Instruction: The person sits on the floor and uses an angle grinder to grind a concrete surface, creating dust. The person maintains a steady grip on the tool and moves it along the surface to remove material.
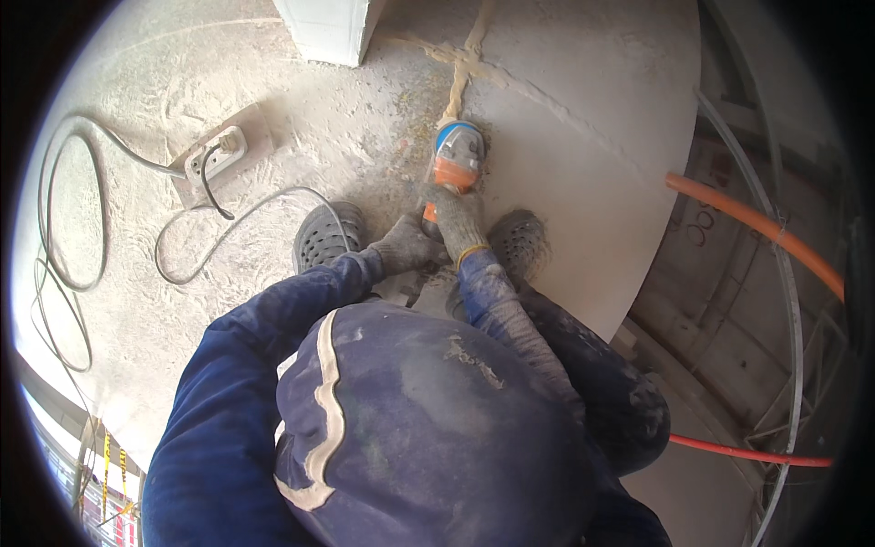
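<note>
An angle grinder, orange and grey with a blue rim round its head, rests head-down on the dusty concrete floor. Its far end meets a tan raised strip of filler. My right hand, in a grey knitted glove with a yellow cuff edge, is closed around the orange body. Behind it, my left hand, gloved as well, grips the rear end of the tool; part of its fingers is hidden. Both hands are between my grey clogs.
A white socket strip lies on a board at the left, with looped grey cable. At the top stands a white block-like post. The floor edge curves down the right, beside an orange pipe and a red hose.
</note>
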Tool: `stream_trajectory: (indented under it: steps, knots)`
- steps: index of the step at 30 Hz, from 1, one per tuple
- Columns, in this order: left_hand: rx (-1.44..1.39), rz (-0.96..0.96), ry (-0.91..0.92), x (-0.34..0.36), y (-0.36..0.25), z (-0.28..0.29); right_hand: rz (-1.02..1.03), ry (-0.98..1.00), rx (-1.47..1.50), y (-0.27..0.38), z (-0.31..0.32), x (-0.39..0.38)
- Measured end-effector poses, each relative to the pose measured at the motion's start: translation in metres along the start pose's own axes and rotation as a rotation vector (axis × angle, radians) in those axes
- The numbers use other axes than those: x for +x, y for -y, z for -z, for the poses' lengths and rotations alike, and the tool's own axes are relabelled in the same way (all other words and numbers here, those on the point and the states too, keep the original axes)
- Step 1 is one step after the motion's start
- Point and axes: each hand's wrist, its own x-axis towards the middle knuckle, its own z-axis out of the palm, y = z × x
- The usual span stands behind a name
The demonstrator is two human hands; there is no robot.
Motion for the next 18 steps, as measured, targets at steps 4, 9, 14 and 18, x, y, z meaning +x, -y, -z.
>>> stream_trajectory:
  steps: [4, 9, 14, 18]
  knots:
    - [0.033, 0.117, 0.02, 0.004, -0.002, 0.003, 0.0, -0.002, -0.051, -0.002, -0.003, 0.01]
    - [0.041, 0.099, -0.003, 0.002, -0.005, -0.002, -0.004, 0.051, -0.068, -0.005, 0.004, 0.015]
    - [0.056, 0.084, -0.021, 0.004, -0.003, -0.001, -0.028, 0.05, -0.117, -0.002, 0.004, 0.014]
    - [0.08, 0.083, 0.018, 0.002, -0.002, 0.004, -0.009, 0.022, -0.109, -0.002, -0.001, 0.01]
